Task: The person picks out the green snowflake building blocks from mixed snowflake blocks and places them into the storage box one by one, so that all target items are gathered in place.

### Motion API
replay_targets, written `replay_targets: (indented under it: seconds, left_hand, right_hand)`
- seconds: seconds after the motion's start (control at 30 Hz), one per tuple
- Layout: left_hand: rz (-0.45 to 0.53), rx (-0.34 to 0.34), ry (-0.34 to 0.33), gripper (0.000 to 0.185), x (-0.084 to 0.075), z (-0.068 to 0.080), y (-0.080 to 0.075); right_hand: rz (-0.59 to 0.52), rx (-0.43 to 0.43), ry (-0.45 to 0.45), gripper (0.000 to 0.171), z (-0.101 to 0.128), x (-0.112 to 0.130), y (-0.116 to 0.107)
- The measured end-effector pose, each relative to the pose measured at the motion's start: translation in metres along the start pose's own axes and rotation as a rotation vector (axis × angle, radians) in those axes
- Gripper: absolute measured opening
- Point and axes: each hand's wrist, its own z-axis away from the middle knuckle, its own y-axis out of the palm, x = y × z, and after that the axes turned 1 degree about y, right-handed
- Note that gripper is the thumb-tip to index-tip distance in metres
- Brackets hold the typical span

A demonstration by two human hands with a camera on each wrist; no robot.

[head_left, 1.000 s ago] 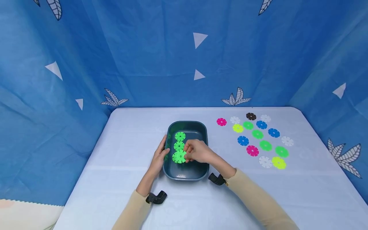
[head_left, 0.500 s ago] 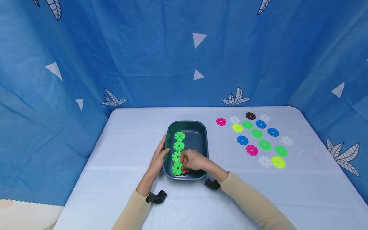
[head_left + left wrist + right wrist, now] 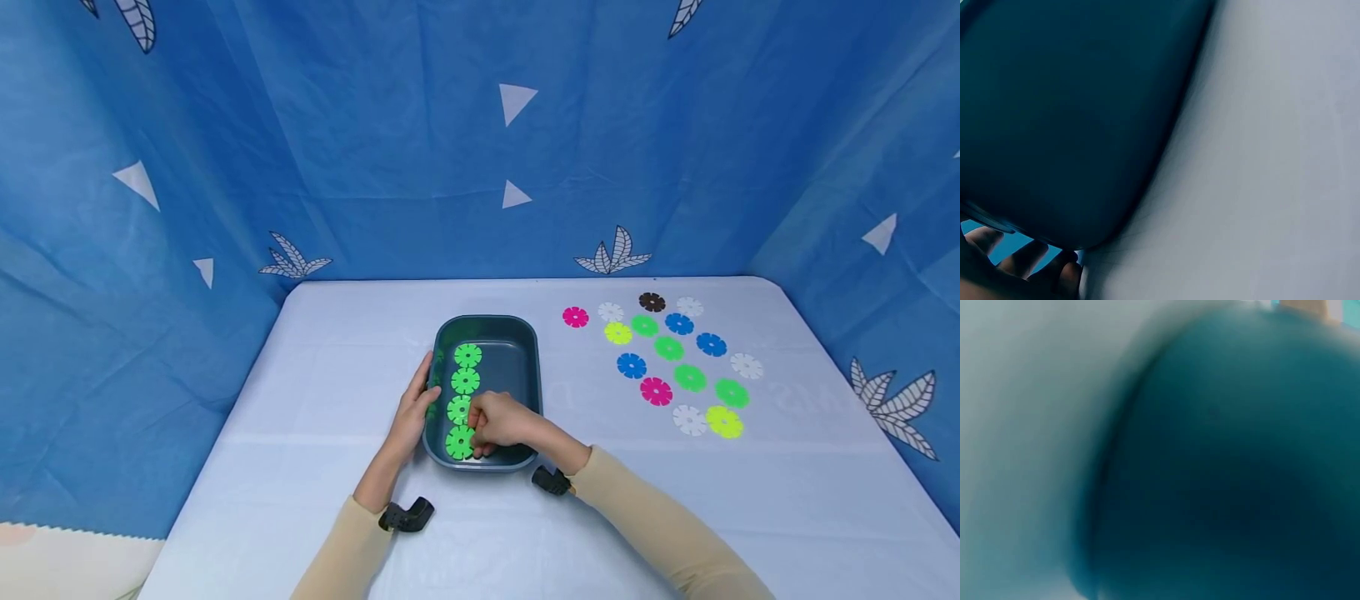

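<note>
A dark teal tray (image 3: 513, 367) sits on the white table. In it, several green notched plastic discs (image 3: 465, 381) lie in a column along the left side. My right hand (image 3: 504, 418) reaches over the tray's right side and pinches the right edge of the nearest green disc (image 3: 458, 442), its fingertips partly covering it. My left hand (image 3: 411, 414) holds the tray's left wall, thumb at the rim and fingers along the outside. In the left wrist view, fingertips (image 3: 1029, 256) lie against the tray's outer wall. The right wrist view shows only the tray's blurred outer wall (image 3: 1222, 456).
Right of the tray, loose notched discs are spread on the table (image 3: 600, 517): pink (image 3: 656, 392), blue (image 3: 632, 366), white (image 3: 689, 421), yellow (image 3: 724, 422), brown (image 3: 652, 302) and green (image 3: 690, 377). A blue patterned cloth (image 3: 420, 150) hangs behind and at both sides.
My right hand has moved toward the tray's front and lowered the green disc to the column's near end, uncovering the disc behind it. The left hand has stayed at the tray's side.
</note>
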Motion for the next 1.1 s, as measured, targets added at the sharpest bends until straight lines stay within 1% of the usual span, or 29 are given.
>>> replay_targets:
  seconds: [0.3, 0.5, 0.63, 0.7, 0.8, 0.93, 1.03, 1.1]
  left_hand:
    - [0.007, -0.002, -0.002, 0.059, 0.000, 0.000, 0.000]
    - [0.011, 0.000, 0.004, 0.059, 0.000, 0.001, 0.000]
    - [0.005, -0.001, 0.000, 0.059, -0.001, 0.001, 0.000]
    - [0.001, -0.005, -0.002, 0.059, -0.001, 0.001, 0.000]
    - [0.002, -0.009, -0.003, 0.059, -0.001, 0.002, 0.000]
    - [-0.004, -0.013, -0.002, 0.059, 0.000, 0.002, 0.001]
    - [-0.009, -0.018, -0.006, 0.059, 0.001, 0.001, 0.002]
    - [-0.010, -0.022, -0.010, 0.059, 0.001, 0.000, 0.002]
  right_hand:
    - [-0.010, -0.020, -0.015, 0.010, -0.001, -0.001, 0.001]
    - [0.011, -0.037, -0.026, 0.010, -0.001, -0.003, 0.001]
    - [0.008, -0.049, -0.079, 0.009, -0.002, -0.004, -0.001]
    - [-0.017, -0.048, -0.127, 0.008, -0.001, -0.004, -0.003]
    - [-0.053, -0.045, -0.205, 0.009, 0.003, 0.000, -0.010]
    - [-0.077, -0.066, -0.277, 0.014, 0.014, 0.006, -0.029]
    - [-0.094, -0.103, -0.287, 0.016, 0.026, 0.006, -0.046]
    - [-0.102, -0.136, -0.271, 0.014, 0.034, 0.004, -0.058]
